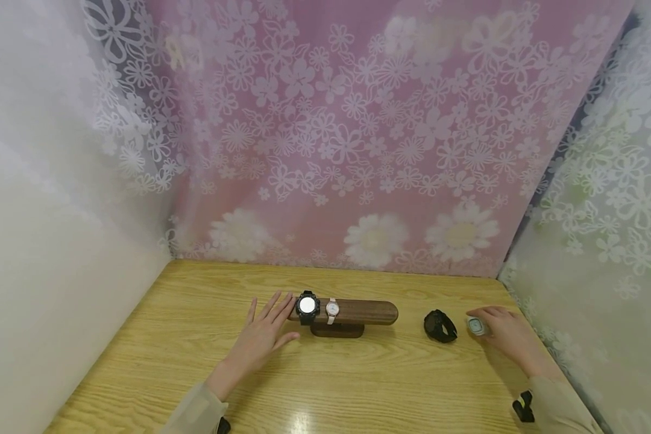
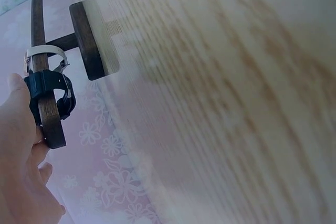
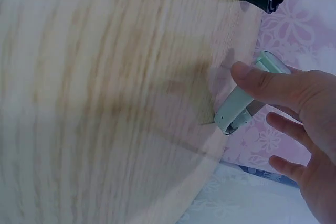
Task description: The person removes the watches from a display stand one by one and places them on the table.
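A dark wooden watch stand (image 1: 366, 311) carries a black watch (image 1: 307, 306) with a bright, glare-covered face near its left end. Beside that, a white-strapped wristwatch (image 1: 333, 310) is also round the bar. My left hand (image 1: 257, 340), fingers extended and spread, touches the bar's left end by the black watch; the left wrist view shows fingertips against the bar (image 2: 51, 121). At the right, my right hand (image 1: 512, 339) pinches a pale green watch (image 1: 475, 326) between thumb and fingers. In the right wrist view its looped strap (image 3: 233, 109) is at the tabletop; whether it touches is unclear.
Another black watch (image 1: 440, 326) lies on the wooden table (image 1: 358, 386) between the stand and my right hand. A pink flowered curtain (image 1: 331, 150) hangs along the table's back edge. A pale wall (image 1: 59, 241) borders the left, and a flowered sheet (image 1: 618, 229) the right.
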